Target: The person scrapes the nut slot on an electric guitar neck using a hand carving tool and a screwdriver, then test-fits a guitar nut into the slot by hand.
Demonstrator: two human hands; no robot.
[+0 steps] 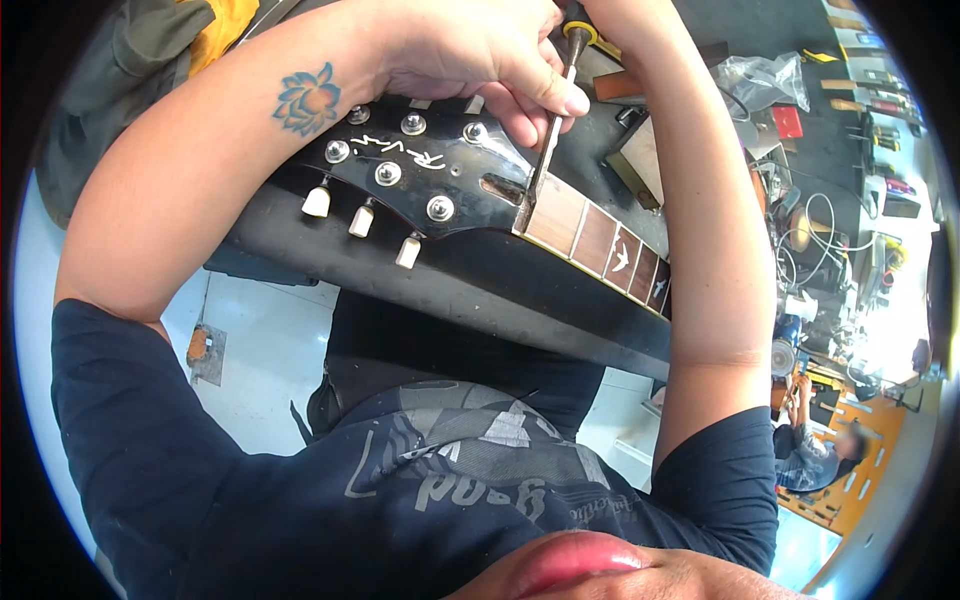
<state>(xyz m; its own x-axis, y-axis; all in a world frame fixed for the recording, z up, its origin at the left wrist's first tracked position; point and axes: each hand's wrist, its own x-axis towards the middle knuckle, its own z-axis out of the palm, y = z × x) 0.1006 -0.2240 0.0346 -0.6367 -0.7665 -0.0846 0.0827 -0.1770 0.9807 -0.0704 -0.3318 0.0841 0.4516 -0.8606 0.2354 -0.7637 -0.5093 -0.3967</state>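
**A:** What do I have under the hands?

**B:** From my feed, a guitar headstock [420, 175], glossy black with a white script logo, round chrome posts on its face and cream tuner buttons [361, 219] along its near edge. It runs into a fretboard [600, 240] of reddish-brown wood with thin metal frets, pale binding and a white bird inlay. The neck lies on a matte black bench [480, 290].

**A:** And the hands?

**B:** The left hand [480, 55] sits over the far edge of the headstock, fingers curled, thumb and forefinger pinched narrow on the slim metal shaft of a file-like tool [548, 150]. I see the tip of that tool where the headstock meets the fretboard, just beside an oval slot in the black face. The tool's handle [578, 30] is black with a yellow collar. The right forearm [700, 200] rises past the fretboard, but the right hand is cut off at the top edge, so I cannot tell its grip.

**A:** Any containers?

**B:** A crumpled clear plastic bag [765, 80] lies further along the bench, its contents unclear to me. Cluttered benches and a seated person [815, 450] are well apart on the right.
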